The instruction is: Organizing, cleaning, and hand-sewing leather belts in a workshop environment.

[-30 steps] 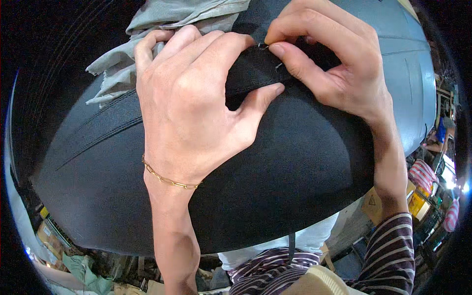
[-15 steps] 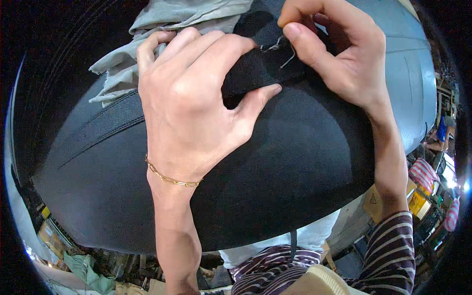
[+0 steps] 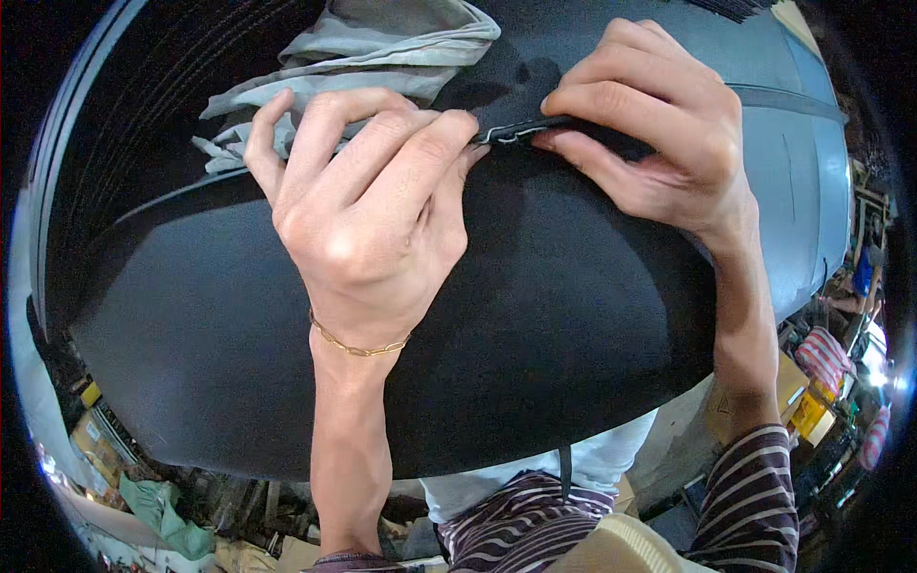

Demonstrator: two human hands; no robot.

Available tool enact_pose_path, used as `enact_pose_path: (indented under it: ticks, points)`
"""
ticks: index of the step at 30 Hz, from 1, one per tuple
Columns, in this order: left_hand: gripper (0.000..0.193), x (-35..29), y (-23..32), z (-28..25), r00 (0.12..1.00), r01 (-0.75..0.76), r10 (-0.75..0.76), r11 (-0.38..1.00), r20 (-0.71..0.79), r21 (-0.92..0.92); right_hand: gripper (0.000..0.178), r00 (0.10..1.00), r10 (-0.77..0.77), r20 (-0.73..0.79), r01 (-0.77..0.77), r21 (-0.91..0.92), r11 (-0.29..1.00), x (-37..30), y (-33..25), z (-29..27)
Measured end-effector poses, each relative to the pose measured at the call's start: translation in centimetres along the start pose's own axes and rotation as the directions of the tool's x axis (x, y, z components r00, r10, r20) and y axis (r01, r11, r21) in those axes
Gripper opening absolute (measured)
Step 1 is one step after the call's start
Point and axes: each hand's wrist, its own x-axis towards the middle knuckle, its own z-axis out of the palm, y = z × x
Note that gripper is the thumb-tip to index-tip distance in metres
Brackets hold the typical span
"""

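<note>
A narrow black folded edge of material (image 3: 523, 127) stretches between my two hands, with white thread (image 3: 497, 137) running loosely along it. My left hand (image 3: 368, 205) pinches its left end between thumb and forefinger; the other fingers are spread. At its right end, my right hand (image 3: 659, 129) grips it between thumb and curled fingers. Beneath both hands lies a large, smooth black sheet-like cover (image 3: 535, 325) with a curved near edge. Crumpled grey cloth (image 3: 382, 48) rests just beyond my left hand.
Beyond my right hand the surface shows a seam (image 3: 788, 98) and looks bluish in the light. Cardboard boxes (image 3: 95, 441), a green cloth (image 3: 167, 520) and a red-and-white striped bundle (image 3: 823, 355) sit lower down around the sides.
My left thumb and forefinger were apart and have closed on the black material. My right hand, previously near a loose thread end, now pinches the material, which has been folded into a thin edge.
</note>
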Motion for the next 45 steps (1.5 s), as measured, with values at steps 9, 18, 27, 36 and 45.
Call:
enact_pose_path:
  ticks: [9, 18, 27, 36, 45]
  points:
    - [0.015, 0.7, 1.3, -0.2, 0.999, 0.046, -0.043, 0.995, 0.032, -0.094, 0.026, 0.998, -0.052, -0.038, 0.052, -0.005, 0.999, -0.1, 0.3, 0.0]
    - [0.011, 0.7, 1.3, -0.1, 0.996, 0.073, -0.078, 0.992, -0.043, -0.106, 0.027, 0.998, -0.035, -0.056, 0.034, -0.018, 0.999, -0.5, 0.3, 0.0]
    - [0.005, 0.4, 0.4, 0.6, 0.997, 0.077, -0.078, 0.996, 0.012, 0.042, 0.015, 0.981, 0.041, -0.191, -0.063, -0.114, 0.991, 0.0, 0.4, 0.0]
    - [0.008, 1.1, 0.7, -1.6, 0.974, 0.05, -0.067, 0.995, 0.217, 0.082, 0.009, 0.791, 0.102, -0.603, -0.295, -0.23, 0.928, -1.7, -0.9, -3.4]
    - [0.007, 2.5, 1.7, -3.2, 0.898, 0.064, 0.056, 0.965, 0.436, -0.254, 0.031, 0.362, 0.881, -0.304, -0.837, -0.522, 0.164, -27.2, -2.6, -25.5]
